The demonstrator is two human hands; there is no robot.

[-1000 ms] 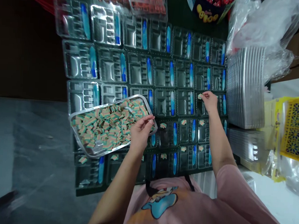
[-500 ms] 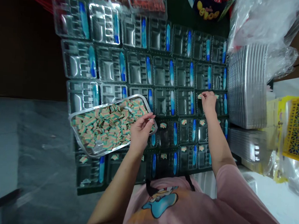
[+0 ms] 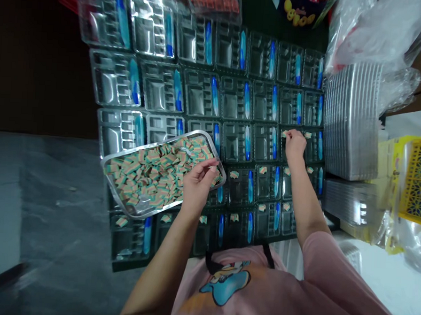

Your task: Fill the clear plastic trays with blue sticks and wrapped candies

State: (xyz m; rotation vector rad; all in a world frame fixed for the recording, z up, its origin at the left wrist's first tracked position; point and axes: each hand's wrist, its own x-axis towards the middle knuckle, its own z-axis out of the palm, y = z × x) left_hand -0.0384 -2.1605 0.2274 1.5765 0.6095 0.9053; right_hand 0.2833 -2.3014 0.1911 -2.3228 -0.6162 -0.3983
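Observation:
Clear plastic blister trays lie in rows, each with a blue pen-shaped piece in its right slot. Across the lower left ones rests a metal tray heaped with small striped green-and-peach pieces. My left hand is over the metal tray's right end, thumb and fingers pinched together; what they hold is too small to make out. My right hand reaches a blister tray in the third row, its fingertips closed at a striped piece in the upper left corner. Similar pieces sit in several nearer trays.
Stacked clear trays stand along the right edge, with plastic bags behind them. A yellow basket is at far right. At the back are packs of red items and a dark tub.
The view has shifted slightly, so the trays appear a little further right and up. My right hand stays at the same blister tray; my left hand stays over the metal tray, still pinched.

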